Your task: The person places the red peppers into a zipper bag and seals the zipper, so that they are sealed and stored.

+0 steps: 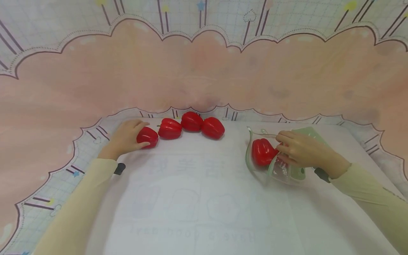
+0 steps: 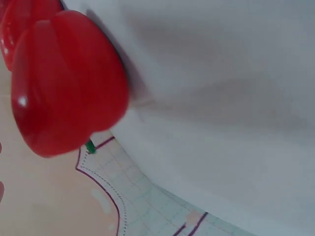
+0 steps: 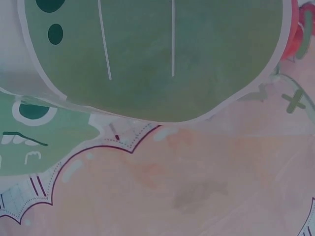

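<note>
My left hand (image 1: 124, 138) has its fingers and thumb round a red bell pepper (image 1: 148, 137) at the left end of a row. In the left wrist view a red bell pepper (image 2: 69, 83) with a short green stem fills the upper left; of the hand only fingertip edges show. At the right, my right hand (image 1: 294, 148) pinches the rim of a clear bag (image 1: 249, 156) with green print. One red bell pepper (image 1: 263, 152) lies inside, and more red shows behind the fingers. The bag's green print (image 3: 172, 54) fills the upper right wrist view.
Three more red bell peppers (image 1: 192, 122) lie close together to the right of my left hand. Under everything is a white sheet (image 1: 191, 198) with faint see-through print. Behind stands a peach patterned cloth (image 1: 191, 78). A green printed piece (image 1: 310, 132) lies behind my right hand.
</note>
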The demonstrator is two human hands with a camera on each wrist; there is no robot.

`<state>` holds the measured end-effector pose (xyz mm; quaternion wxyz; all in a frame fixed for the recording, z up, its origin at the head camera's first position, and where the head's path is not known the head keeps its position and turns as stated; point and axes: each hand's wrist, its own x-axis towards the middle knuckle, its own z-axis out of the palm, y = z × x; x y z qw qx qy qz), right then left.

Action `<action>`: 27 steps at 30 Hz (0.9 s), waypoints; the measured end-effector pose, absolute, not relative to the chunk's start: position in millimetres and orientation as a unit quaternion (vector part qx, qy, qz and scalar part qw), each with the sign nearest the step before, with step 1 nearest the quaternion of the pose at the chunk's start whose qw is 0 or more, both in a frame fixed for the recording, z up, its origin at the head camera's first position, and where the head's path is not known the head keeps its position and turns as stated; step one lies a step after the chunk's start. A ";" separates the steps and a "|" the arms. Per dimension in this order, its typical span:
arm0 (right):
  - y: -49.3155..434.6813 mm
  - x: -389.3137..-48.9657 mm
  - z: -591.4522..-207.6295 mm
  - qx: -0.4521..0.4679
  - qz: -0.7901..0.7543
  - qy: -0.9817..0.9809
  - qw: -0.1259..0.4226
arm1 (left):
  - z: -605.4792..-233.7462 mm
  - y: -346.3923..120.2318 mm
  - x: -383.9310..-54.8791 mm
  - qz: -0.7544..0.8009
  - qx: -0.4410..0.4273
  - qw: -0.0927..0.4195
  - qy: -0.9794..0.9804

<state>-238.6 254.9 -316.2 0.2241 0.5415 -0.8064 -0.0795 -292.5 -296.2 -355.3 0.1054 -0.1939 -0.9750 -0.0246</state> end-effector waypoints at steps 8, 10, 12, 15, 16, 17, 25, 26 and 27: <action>254.2 -237.8 -314.8 0.540 -0.079 -0.809 0.221 | -355.9 -309.9 -298.9 -0.014 -0.181 0.084 -0.980; 254.7 -238.1 -314.9 0.541 -0.080 -0.807 0.222 | -355.6 -311.6 -300.3 -0.008 -0.178 0.075 -0.981; 255.0 -238.4 -315.3 0.543 -0.080 -0.806 0.223 | -355.8 -312.6 -301.6 -0.005 -0.171 0.065 -0.983; 255.1 -238.5 -315.7 0.543 -0.081 -0.804 0.226 | -357.6 -314.2 -303.7 -0.007 -0.155 0.044 -0.987; 255.1 -238.5 -315.9 0.543 -0.081 -0.804 0.227 | -358.6 -315.0 -304.5 -0.008 -0.150 0.037 -0.988; 255.1 -238.5 -316.1 0.542 -0.082 -0.804 0.228 | -359.5 -315.4 -305.2 -0.010 -0.145 0.032 -0.989; 254.6 -237.9 -317.0 0.540 -0.085 -0.806 0.228 | -364.7 -319.4 -310.6 -0.010 -0.130 0.000 -0.992; 254.6 -237.9 -317.0 0.540 -0.085 -0.806 0.227 | -364.9 -319.6 -311.0 -0.009 -0.128 -0.003 -0.992; 254.6 -237.9 -316.9 0.539 -0.085 -0.807 0.227 | -364.8 -319.7 -311.2 -0.008 -0.129 -0.004 -0.992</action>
